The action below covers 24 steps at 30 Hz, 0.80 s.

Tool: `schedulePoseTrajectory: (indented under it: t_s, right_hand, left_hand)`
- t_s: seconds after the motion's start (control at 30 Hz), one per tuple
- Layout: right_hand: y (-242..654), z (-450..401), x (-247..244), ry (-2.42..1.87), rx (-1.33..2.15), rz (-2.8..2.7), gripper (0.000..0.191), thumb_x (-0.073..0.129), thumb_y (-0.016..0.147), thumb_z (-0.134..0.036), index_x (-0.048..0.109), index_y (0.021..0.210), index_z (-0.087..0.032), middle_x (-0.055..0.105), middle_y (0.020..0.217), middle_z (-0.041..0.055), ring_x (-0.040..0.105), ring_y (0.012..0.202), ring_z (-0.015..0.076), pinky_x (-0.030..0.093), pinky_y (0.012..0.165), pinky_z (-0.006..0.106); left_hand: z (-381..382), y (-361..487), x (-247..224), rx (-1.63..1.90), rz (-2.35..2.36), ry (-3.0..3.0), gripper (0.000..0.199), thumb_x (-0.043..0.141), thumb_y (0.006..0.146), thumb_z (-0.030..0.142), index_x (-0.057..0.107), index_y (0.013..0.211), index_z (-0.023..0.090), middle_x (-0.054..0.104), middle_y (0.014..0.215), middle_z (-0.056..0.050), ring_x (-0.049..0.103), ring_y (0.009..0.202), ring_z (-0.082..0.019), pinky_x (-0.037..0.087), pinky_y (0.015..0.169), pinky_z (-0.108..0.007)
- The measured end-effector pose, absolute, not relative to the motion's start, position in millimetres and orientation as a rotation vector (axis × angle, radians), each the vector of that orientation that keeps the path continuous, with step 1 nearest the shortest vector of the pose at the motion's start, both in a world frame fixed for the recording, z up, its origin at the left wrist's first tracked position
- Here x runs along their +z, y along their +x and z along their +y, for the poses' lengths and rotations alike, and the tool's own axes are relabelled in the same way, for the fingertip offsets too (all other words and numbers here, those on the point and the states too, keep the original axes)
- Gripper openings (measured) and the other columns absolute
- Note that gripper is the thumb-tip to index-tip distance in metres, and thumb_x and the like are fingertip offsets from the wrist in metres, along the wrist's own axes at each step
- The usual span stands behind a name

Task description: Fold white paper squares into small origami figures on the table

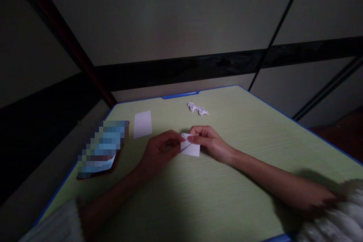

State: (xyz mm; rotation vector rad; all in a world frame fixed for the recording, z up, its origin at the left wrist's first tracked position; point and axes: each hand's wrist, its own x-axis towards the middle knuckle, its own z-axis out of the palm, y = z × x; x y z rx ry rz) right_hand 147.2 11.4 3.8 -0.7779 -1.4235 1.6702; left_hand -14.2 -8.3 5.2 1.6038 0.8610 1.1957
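A small white sheet of paper (191,150), folded at its top into slanting flaps, is held over the middle of the table. My left hand (161,147) is closed, pinching the paper's left edge between thumb and fingers. On the upper right part of the same paper presses the thumb of my right hand (211,141), whose fingers curl behind it. Beyond my hands lie two small folded paper figures (192,107), close together. To the left, past my left hand, a flat white paper rectangle (143,124) rests on the table.
The light green table (255,128) has a blue rim. At its left side lies a tablet-like device (116,151) in a dark red case, its screen blurred out. A blue strip (181,95) sits at the far edge, with a panelled wall (176,26) behind.
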Motion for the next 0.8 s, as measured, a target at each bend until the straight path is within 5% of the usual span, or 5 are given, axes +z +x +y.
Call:
schedulePoseTrajectory:
  t_s: [0.8]
  right_hand:
    - [146.0,8.2,10.8,-0.856,1.576,-1.587,0.017,0.06,0.064,-0.025,0.051,0.061,-0.011,0.047,0.049,-0.0045,0.039,0.045,0.0047,0.028,0.044,0.019]
  left_hand:
    - [-13.2,-5.9,7.8,1.24,1.117,1.439,0.008,0.057,0.065,0.019,0.051,0.062,0.015,0.05,0.058,0.004,0.046,0.055,-0.007,0.037,0.051,-0.017]
